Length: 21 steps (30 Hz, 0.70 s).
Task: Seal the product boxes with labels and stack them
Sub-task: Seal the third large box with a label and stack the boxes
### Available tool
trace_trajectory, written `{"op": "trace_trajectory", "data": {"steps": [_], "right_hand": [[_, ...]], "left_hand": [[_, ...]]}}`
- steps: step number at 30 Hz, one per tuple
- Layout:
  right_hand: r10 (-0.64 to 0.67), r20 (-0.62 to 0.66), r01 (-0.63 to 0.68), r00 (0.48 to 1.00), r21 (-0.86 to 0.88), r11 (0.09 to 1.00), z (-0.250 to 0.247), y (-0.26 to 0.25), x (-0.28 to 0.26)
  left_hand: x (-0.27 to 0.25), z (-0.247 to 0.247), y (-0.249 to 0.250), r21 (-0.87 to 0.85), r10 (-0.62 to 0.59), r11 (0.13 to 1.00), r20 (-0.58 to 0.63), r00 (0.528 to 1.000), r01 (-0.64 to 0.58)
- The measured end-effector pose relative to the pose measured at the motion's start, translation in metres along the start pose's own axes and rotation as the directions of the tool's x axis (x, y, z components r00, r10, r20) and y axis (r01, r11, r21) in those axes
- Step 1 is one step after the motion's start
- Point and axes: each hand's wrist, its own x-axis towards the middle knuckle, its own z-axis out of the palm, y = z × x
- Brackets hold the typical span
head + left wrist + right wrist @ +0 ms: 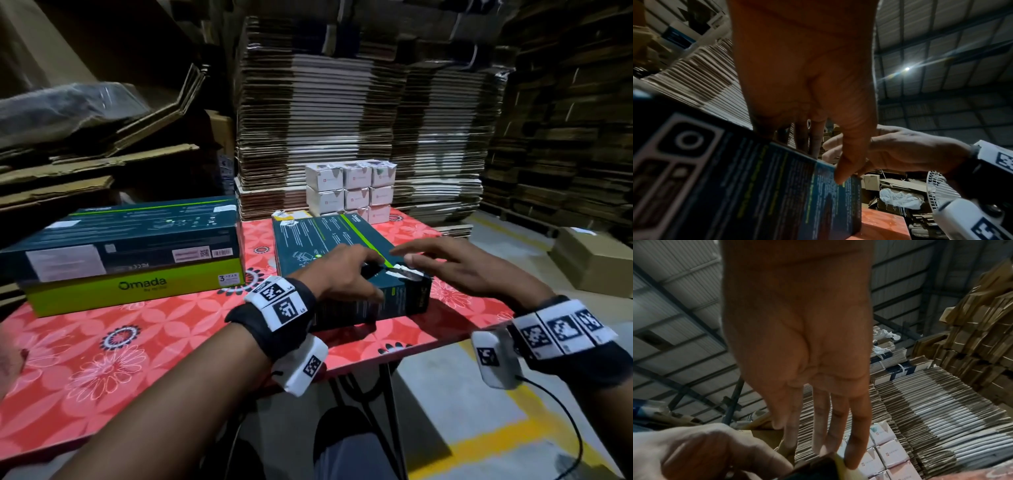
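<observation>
The dark product box [346,260] lies closed on the desk [137,342]. The left hand [342,274] grips its near end; the right hand [455,263], fingers spread, presses the white label [406,272] at the edge.

Both my forearms reach forward. My left hand [346,270] is palm down with curled fingers; my right hand [455,265] is flat, fingers [838,426] straight.
</observation>
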Motion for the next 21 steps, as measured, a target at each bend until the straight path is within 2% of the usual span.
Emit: {"op": "trace_trajectory", "data": {"steps": [3, 6, 12, 18, 21], "right_hand": [[-0.015, 0.083, 0.025, 0.996, -0.131, 0.991, 0.002, 0.004, 0.008], [-0.007, 0.081, 0.023, 0.997, -0.191, 0.981, 0.001, 0.005, 0.015], [0.004, 0.033, 0.002, 0.999, -0.19, 0.982, 0.001, 0.003, 0.018], [-0.017, 0.056, 0.027, 0.998, -0.165, 0.986, 0.005, 0.011, 0.013], [-0.035, 0.03, 0.04, 0.999, -0.182, 0.982, 0.009, 0.012, 0.011]], "left_hand": [[-0.002, 0.002, -0.004, -0.085, -0.028, 0.996, -0.02, 0.999, 0.026], [-0.004, 0.004, -0.007, -0.171, -0.058, 0.984, -0.017, 0.998, 0.054], [-0.001, 0.005, -0.009, -0.196, -0.086, 0.977, -0.019, 0.996, 0.08], [-0.002, 0.005, -0.009, -0.21, -0.085, 0.974, -0.012, 0.996, 0.081], [-0.003, 0.006, -0.009, -0.202, -0.083, 0.976, -0.018, 0.996, 0.078]]}}
